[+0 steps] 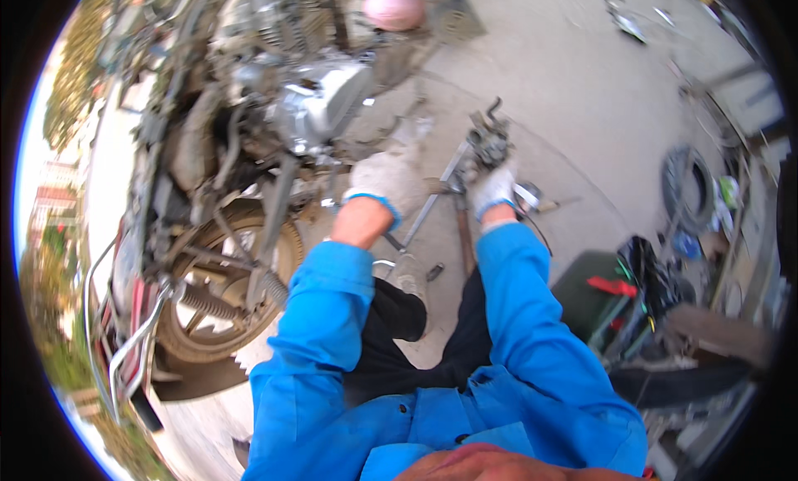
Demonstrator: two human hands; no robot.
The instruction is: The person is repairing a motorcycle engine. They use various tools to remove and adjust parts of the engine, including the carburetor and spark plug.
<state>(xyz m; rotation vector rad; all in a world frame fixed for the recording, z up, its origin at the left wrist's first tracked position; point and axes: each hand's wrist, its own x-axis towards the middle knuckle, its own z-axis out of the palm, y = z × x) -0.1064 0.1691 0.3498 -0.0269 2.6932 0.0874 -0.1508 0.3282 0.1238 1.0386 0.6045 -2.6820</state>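
Note:
My right hand (495, 190), in a white work glove with a blue cuff, is closed around a small grey metal carburetor (490, 144) with a dark curved hose on its far end. My left hand (385, 180), gloved the same way, is beside the motorcycle engine (320, 103). Motion smears its fingers, so what they hold, if anything, cannot be made out. Below and between my hands, a hammer (464, 232) with a wooden handle and a long metal bar (432, 200) lie on the ground.
A motorcycle frame with its rear wheel (291, 252) and shock spring (208, 302) fills the left side. A pink rounded container (394, 7) is at the far side. To the right are a loose tire (688, 190), a dark green container (586, 286) and a black plastic bag (648, 273).

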